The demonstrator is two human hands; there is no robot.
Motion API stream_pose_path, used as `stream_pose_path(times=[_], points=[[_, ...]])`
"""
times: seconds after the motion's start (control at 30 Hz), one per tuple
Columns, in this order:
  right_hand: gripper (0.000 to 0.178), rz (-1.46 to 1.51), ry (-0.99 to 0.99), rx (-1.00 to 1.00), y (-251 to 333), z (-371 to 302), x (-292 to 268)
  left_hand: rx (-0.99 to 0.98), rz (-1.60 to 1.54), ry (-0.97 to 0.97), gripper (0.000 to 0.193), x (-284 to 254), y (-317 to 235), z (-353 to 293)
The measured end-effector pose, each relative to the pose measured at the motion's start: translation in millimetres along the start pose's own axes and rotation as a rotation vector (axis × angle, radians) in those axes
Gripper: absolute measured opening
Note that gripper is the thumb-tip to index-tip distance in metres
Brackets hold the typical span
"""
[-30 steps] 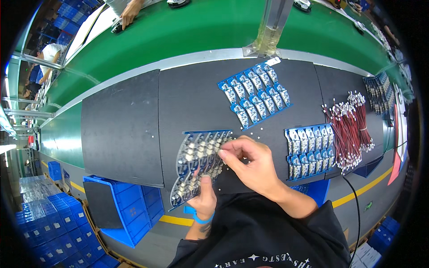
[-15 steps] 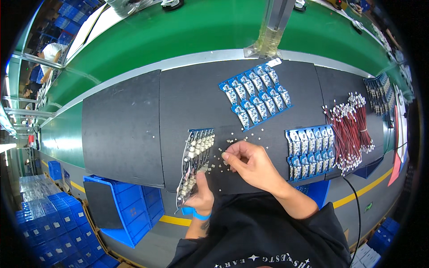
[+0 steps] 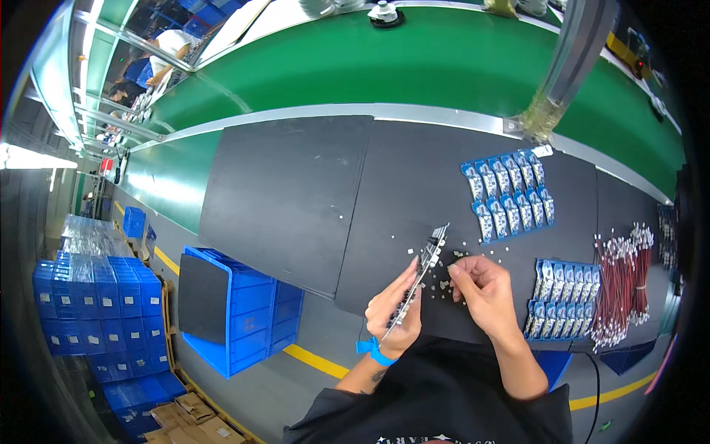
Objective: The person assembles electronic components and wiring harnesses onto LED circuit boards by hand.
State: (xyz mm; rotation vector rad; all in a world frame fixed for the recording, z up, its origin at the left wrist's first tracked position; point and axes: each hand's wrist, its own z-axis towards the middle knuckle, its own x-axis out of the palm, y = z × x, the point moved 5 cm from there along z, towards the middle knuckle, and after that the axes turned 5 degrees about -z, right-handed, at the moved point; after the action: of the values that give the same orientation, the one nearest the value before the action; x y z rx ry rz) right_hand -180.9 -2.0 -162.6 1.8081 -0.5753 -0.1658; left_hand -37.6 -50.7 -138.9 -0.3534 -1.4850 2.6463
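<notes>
My left hand [image 3: 393,314], with a blue band round its wrist, grips a panel of circuit boards [image 3: 418,284]. The panel stands steeply tilted and nearly edge-on, its light parts facing right. Close to its right, my right hand [image 3: 484,296] is curled, thumb and forefinger pinched together. Whatever lies between those fingertips is too small to make out. Small whitish pieces [image 3: 444,285] lie scattered on the black mat [image 3: 414,185] around and below the right fingertips.
One blue board panel [image 3: 509,196] lies at the back right and another [image 3: 563,300] nearer me. Beyond that is a pile of dark red wires [image 3: 621,285] with white ends. A metal post [image 3: 566,74] rises behind the mat. A blue crate [image 3: 248,318] stands left, below the table edge.
The view has swung left, so the table appears farther right. My left hand has turned the panel from showing its component side to nearly edge-on. My right hand stays pinched near the small pieces.
</notes>
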Motion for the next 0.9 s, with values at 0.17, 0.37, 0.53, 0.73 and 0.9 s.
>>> stream_pose_path(times=[0.17,0.37,0.53,0.73,0.9], points=[[0.011,0.046,-0.099,-0.126,14,-5,-1,0.071,-0.037,0.167,0.030,8,-1,3],[0.013,0.276,0.131,0.052,19,1,13,0.059,-0.003,0.103,0.023,3,-1,1],[0.015,0.074,0.068,0.051,4,-2,4,-0.173,0.175,-0.071,0.014,-12,10,-7],[0.016,0.244,0.041,-0.155,38,-5,10,-0.054,0.139,0.126,0.017,2,0,0],[0.017,0.251,0.135,-0.060,34,-2,12,0.006,0.089,0.094,0.019,5,0,2]])
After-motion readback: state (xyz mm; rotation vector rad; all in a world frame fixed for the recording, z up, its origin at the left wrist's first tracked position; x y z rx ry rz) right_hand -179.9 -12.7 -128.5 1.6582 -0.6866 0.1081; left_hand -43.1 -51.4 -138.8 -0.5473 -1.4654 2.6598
